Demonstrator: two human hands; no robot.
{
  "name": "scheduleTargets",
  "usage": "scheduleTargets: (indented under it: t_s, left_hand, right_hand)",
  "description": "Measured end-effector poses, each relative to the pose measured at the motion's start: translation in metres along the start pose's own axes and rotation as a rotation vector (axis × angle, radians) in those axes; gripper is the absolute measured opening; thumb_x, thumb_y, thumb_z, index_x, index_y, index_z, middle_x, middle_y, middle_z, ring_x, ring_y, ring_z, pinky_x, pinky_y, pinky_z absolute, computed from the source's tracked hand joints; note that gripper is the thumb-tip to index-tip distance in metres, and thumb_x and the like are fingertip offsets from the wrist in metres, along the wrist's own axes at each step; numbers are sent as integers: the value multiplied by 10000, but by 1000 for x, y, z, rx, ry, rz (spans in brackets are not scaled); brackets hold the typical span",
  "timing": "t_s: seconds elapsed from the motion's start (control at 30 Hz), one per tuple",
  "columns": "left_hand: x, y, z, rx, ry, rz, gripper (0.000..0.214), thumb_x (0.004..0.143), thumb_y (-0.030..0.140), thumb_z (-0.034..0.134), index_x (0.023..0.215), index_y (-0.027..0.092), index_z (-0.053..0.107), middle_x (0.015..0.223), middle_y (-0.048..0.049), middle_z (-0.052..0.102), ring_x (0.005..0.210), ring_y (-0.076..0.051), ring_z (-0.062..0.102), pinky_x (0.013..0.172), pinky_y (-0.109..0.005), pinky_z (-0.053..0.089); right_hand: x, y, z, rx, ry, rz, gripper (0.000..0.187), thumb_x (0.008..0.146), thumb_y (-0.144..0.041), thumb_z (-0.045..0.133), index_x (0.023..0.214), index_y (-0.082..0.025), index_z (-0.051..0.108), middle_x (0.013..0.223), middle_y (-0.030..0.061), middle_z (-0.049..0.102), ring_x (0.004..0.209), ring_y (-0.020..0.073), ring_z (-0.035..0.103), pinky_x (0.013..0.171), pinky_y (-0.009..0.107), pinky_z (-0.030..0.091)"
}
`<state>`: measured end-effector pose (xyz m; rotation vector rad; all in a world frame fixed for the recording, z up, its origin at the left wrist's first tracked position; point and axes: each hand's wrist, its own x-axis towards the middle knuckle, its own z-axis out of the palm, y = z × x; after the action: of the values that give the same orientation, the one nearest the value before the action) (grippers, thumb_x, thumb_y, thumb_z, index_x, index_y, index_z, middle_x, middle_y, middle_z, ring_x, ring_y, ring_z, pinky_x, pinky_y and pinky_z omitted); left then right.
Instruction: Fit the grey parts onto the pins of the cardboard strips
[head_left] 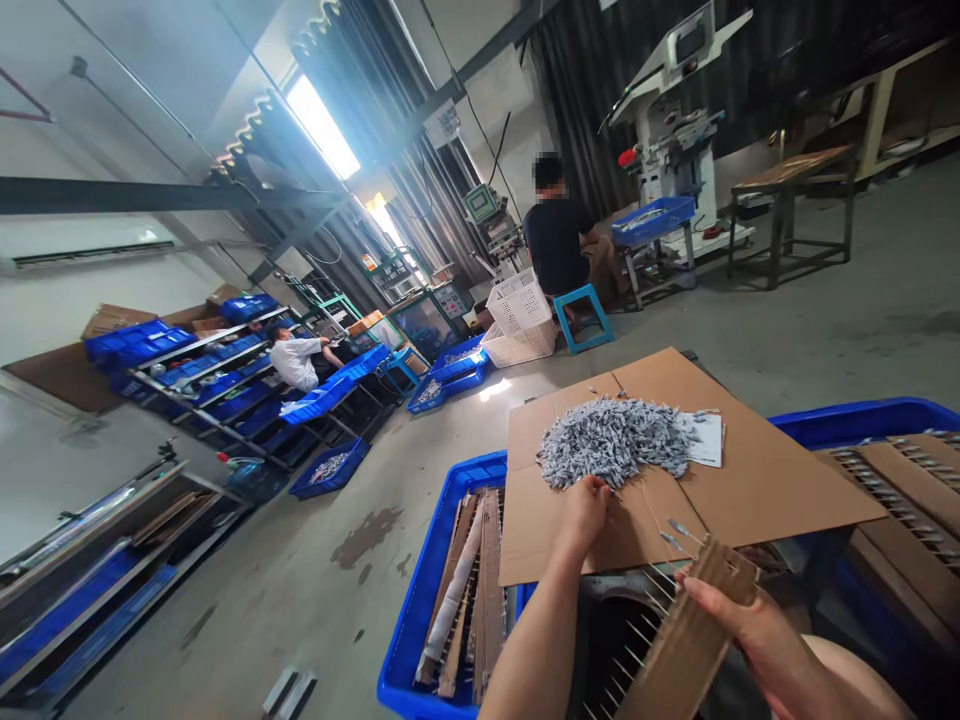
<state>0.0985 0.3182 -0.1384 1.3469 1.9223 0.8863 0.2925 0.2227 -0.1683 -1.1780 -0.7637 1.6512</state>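
Hands first: what have they got?

— Left hand [585, 515] is curled and bunched at the near edge of a heap of grey pointed pins [615, 440]; whether it pinches any, I can't tell. Right hand [724, 610] is closed firmly around a corrugated cardboard strip [694, 635], which has thin metal shafts poking out in a row along one side.

And that heap, where does it lie?

— On a flat brown cardboard sheet [780, 470], its creases showing; the sheet bridges two crates. The heap is a spiky, scaly mound, with a few loose pins straying towards the front edge; a white paper slip [705, 440] sits at its right side, touching it.

What are those crates like?

— Both are bright blue moulded plastic. The left blue crate [427, 590] holds rough cardboard strips standing on edge, with a pale wrapped roll [450, 570] among them; the right blue crate [862, 420] holds flat cardboard strips lined with pins [900, 490].

Anyone else about?

— Yes; a seated co-worker [555, 225] in a dark shirt is on a blue plastic stool [583, 318], facing a white machine [667, 130], and a person in a white coat [296, 360] is beside a metal rack of blue bins [202, 380], further off across the concrete floor [300, 580].
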Motion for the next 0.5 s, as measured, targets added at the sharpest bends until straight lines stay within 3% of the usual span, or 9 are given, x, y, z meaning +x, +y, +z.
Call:
scheduleTargets:
  t_s: [0.17, 0.33, 0.5]
  left_hand:
    - [-4, 0, 9, 199, 64, 48, 46, 764, 242, 645, 782, 220, 681, 770, -51, 677, 832, -229, 602, 762, -292, 372]
    - [-7, -10, 14, 476, 66, 124, 144, 814, 227, 586, 922, 237, 682, 939, -59, 683, 866, -208, 601, 747, -274, 377]
    - [-12, -18, 9, 482, 64, 148, 155, 864, 206, 517, 861, 212, 672, 942, -71, 676, 879, -197, 593, 755, -270, 383]
  right_hand:
    - [5, 5, -4, -17, 6, -4, 284, 584, -437, 779, 751, -208, 802, 845, 95, 807, 929, 366, 698, 851, 436, 536]
    - [7, 6, -6, -2, -5, 15, 258, 590, -421, 765, 748, -220, 801, 856, 83, 808, 954, 357, 701, 840, 403, 548]
    - [7, 6, -8, 28, 20, 0, 251, 596, -441, 772, 737, -235, 803, 840, 75, 808, 949, 359, 697, 884, 434, 523]
